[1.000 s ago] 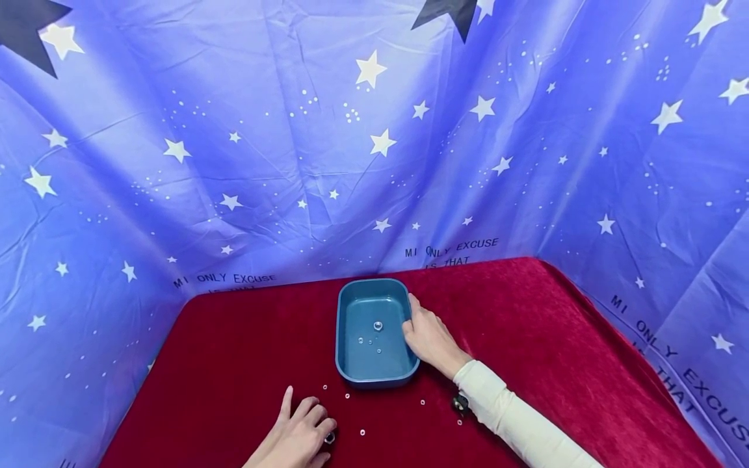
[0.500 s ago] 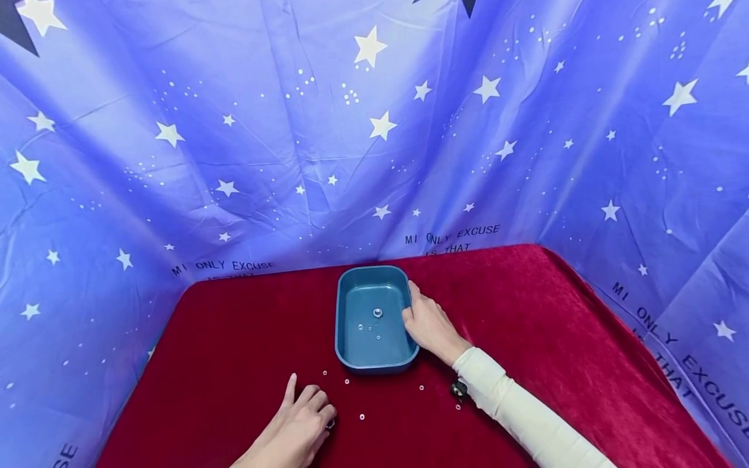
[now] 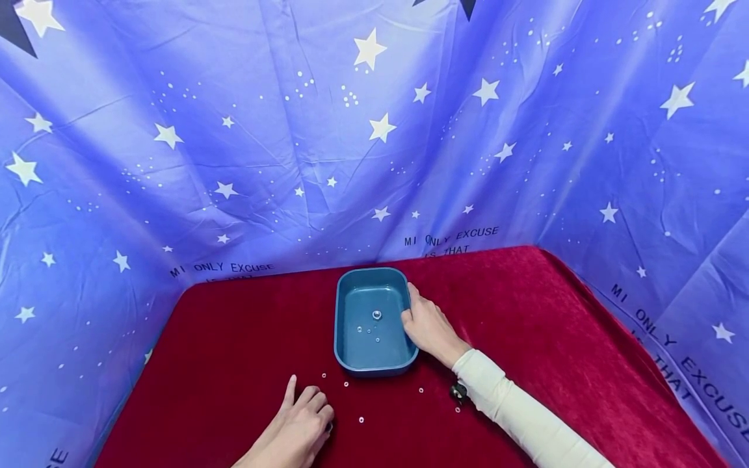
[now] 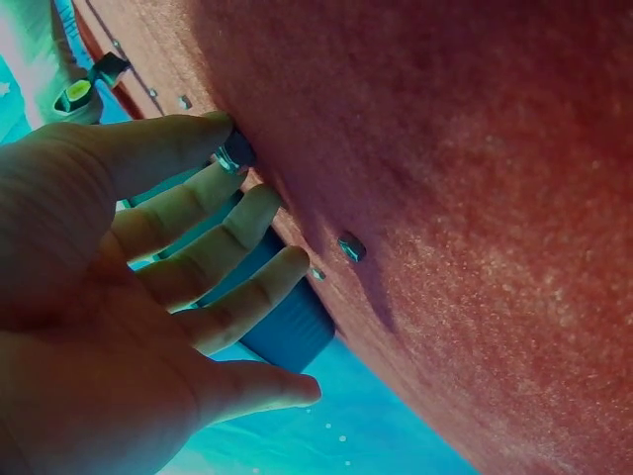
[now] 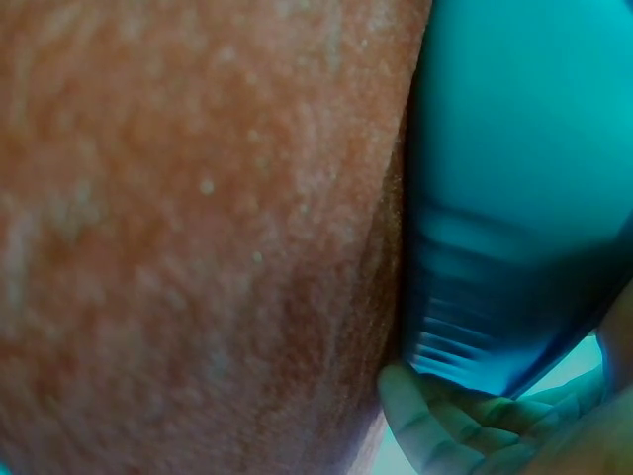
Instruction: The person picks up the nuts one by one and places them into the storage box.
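In the left wrist view, my left hand (image 4: 148,257) pinches a metal hex nut (image 4: 234,151) between thumb and index finger, low over the red cloth. The other fingers spread loosely. From the head view this left hand (image 3: 298,422) largely hides that nut. My right hand (image 3: 433,328) grips the right side of a blue rectangular box (image 3: 377,372); in the right wrist view its fingers (image 5: 410,416) curl at the box wall (image 5: 524,148). Inside the box lie a larger nut (image 3: 377,314) and several tiny ones.
Small nuts lie scattered on the red cloth (image 3: 246,338) in front of the box, among them one nut (image 3: 361,420) right of the left hand and another (image 3: 420,390) near the right wrist. A blue star-printed curtain (image 3: 281,130) hangs behind and beside the table.
The left thumb and fingers have closed together on the nut that showed beside them. The head view has tipped slightly downward then steadied. The right hand stays on the box.
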The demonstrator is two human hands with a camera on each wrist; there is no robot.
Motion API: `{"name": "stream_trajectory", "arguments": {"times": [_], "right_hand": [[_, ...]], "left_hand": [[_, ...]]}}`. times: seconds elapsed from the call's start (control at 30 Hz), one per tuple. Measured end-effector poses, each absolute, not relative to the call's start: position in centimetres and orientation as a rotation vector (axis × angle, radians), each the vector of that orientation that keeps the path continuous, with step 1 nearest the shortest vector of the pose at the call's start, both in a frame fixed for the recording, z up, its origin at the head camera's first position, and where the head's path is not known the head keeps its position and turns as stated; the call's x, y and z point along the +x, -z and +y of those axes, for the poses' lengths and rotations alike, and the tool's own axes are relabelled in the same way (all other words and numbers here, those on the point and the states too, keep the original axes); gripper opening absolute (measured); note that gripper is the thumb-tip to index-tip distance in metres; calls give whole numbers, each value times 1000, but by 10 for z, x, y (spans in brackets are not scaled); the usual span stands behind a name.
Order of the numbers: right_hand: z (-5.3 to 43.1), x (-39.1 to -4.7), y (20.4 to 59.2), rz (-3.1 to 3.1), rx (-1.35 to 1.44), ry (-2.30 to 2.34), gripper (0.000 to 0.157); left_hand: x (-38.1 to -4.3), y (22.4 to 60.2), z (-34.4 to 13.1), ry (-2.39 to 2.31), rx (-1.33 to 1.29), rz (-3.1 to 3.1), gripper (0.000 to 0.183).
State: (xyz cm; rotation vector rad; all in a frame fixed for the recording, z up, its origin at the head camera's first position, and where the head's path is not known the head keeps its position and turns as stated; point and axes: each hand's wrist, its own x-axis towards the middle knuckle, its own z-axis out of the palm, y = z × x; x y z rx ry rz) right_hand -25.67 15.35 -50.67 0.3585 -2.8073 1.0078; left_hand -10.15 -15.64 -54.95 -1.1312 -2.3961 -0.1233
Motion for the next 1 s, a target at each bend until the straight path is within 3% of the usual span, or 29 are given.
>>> {"name": "stream_trajectory", "arguments": {"times": [0.23,1.0], "right_hand": [[153,-256,507,-2804,352,-1001,71],[152,-254,506,-2802,343,-1013,70]], "left_hand": [[-95,527,-151,-2,-1098,-2372,37],[-101,503,-151,26,-1043,-2374,32]]}}
